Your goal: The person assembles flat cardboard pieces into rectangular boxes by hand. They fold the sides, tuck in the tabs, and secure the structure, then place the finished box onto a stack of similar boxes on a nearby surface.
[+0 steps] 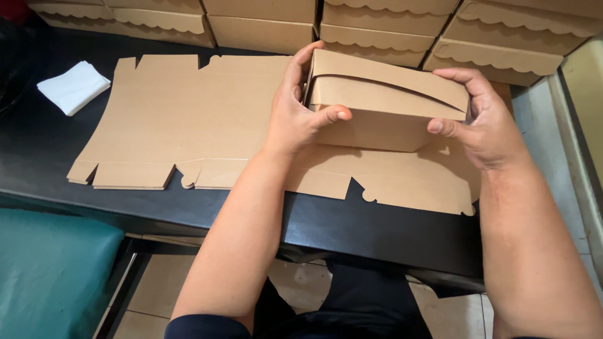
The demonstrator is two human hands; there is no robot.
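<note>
A folded brown cardboard box point(386, 107) sits between both hands above the black table point(352, 226). My left hand point(298, 110) grips its left end, thumb across the front face and fingers over the top edge. My right hand point(483, 119) clasps its right end, thumb on the front corner. The box lid flap lies slanted across the top, partly tucked. Under the box lie flat, unfolded cardboard box blanks point(182, 119) with scalloped edges, spread across the table.
Stacks of finished brown boxes with scalloped lids point(383, 28) line the back of the table. A folded white cloth point(73, 86) lies at the far left. A teal cushioned seat point(53, 270) is at lower left, tiled floor below.
</note>
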